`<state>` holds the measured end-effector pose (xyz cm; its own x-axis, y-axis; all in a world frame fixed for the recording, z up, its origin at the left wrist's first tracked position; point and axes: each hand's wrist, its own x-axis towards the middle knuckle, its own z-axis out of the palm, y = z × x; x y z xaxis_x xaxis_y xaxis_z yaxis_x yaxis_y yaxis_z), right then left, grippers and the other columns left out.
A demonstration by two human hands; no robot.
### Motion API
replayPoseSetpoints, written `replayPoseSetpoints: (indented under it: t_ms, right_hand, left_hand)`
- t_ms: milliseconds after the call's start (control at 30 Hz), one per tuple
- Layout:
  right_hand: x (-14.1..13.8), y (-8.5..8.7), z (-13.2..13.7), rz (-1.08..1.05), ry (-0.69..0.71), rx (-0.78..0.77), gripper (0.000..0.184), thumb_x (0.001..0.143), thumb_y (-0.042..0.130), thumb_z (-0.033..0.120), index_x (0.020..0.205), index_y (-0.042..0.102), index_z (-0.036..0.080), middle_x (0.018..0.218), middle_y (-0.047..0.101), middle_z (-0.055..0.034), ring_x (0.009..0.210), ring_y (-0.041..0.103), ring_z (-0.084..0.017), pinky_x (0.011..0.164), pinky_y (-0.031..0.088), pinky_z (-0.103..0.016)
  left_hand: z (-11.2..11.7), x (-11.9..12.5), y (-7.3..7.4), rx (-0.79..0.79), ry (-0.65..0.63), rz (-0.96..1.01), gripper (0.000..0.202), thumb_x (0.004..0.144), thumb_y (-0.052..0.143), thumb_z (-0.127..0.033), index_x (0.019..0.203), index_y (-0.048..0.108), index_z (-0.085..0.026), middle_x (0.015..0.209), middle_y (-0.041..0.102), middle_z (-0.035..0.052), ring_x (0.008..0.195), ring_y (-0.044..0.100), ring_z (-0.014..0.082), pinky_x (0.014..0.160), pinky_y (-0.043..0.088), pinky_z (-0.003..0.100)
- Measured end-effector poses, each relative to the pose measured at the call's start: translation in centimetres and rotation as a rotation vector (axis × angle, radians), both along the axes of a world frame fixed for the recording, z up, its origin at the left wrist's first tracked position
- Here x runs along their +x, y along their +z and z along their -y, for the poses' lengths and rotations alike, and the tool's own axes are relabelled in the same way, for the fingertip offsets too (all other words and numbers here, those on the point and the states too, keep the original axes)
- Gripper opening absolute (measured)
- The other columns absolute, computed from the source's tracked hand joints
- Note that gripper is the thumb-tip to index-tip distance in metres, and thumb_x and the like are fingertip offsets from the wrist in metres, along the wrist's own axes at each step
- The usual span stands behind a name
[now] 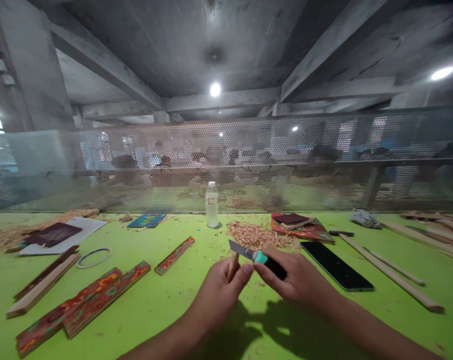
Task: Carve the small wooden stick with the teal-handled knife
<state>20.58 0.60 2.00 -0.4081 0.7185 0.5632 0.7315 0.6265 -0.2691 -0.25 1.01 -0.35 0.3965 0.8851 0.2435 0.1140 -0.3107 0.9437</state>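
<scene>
My left hand (221, 290) is closed around a thin wooden stick (233, 265) that pokes up out of the fist. My right hand (292, 280) grips a utility knife (254, 256) with a black handle, a teal collar and a bare blade. The blade points left and lies across the top of the stick, over the green table (166, 310). A heap of wood shavings (258, 236) lies just beyond both hands.
A black phone (337, 272) lies right of my hands, long wooden sticks (393, 275) farther right. Painted wooden strips (86, 302) and a plain slat (39, 290) lie at left, with a ring (94, 258). A water bottle (212, 205) stands before a mesh screen (249, 165).
</scene>
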Motion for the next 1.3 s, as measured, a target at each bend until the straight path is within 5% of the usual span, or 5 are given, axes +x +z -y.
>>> replayPoseSetpoints:
  t_ms: [633,1033,1300]
  right_hand:
    - [0.2,0.2,-0.1,0.076,0.099,0.006,0.040,0.103,0.046,0.050,0.077,0.057,0.022,0.063,0.063,-0.0006,0.054,0.052,-0.013,0.053,0.032,-0.026]
    - [-0.5,-0.8,0.3,0.073,-0.054,0.059,0.045,0.105,0.043,0.058,0.085,0.060,0.022,0.068,0.068,-0.0019,0.055,0.060,-0.017,0.053,0.029,-0.028]
    - [0.0,-0.5,-0.2,-0.016,-0.138,-0.006,0.050,0.104,0.037,0.062,0.082,0.057,0.022,0.066,0.064,-0.0018,0.057,0.057,-0.017,0.056,0.032,-0.028]
  left_hand:
    - [0.4,0.0,-0.1,0.087,0.047,-0.087,0.042,0.103,0.045,-0.057,0.079,0.046,-0.023,0.068,0.042,-0.0040,0.066,0.040,0.0159,0.063,0.032,0.031]
    - [-0.3,-0.3,0.9,0.113,0.158,-0.172,0.048,0.099,0.052,-0.057,0.067,0.037,-0.024,0.064,0.030,-0.0069,0.062,0.029,0.0140,0.058,0.023,0.031]
    - [-0.2,-0.3,1.0,0.151,0.098,-0.142,0.048,0.102,0.048,-0.055,0.068,0.036,-0.023,0.064,0.030,-0.0071,0.062,0.028,0.0134,0.058,0.023,0.030]
